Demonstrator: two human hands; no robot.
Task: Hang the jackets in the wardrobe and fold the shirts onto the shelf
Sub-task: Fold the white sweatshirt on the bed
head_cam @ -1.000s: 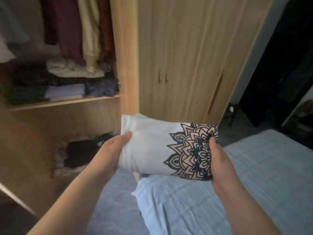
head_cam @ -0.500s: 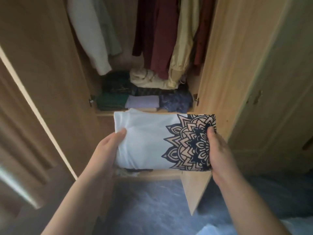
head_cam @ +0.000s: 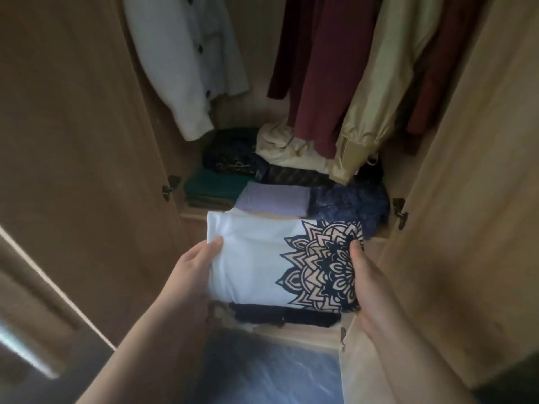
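As both grip it, folded shirt (head_cam: 256,263) spans between left hand (head_cam: 191,275) and right hand (head_cam: 372,287) — near shelf (head_cam: 191,213).

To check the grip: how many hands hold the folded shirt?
2. The left hand grips the white end of the shirt; the right hand grips its printed end.

We hold a folded white shirt (head_cam: 256,266) with a dark mandala print before the open wardrobe (head_cam: 87,141), our left hand (head_cam: 192,272) gripping its plain end and our right hand (head_cam: 370,281) its printed end. Just behind it, the shelf (head_cam: 192,214) carries a green stack (head_cam: 210,188), a lilac piece (head_cam: 272,199) and a fuzzy navy bundle (head_cam: 350,204). Above hang a white buttoned jacket (head_cam: 186,62), a maroon garment (head_cam: 329,68) and a cream jacket (head_cam: 388,83).
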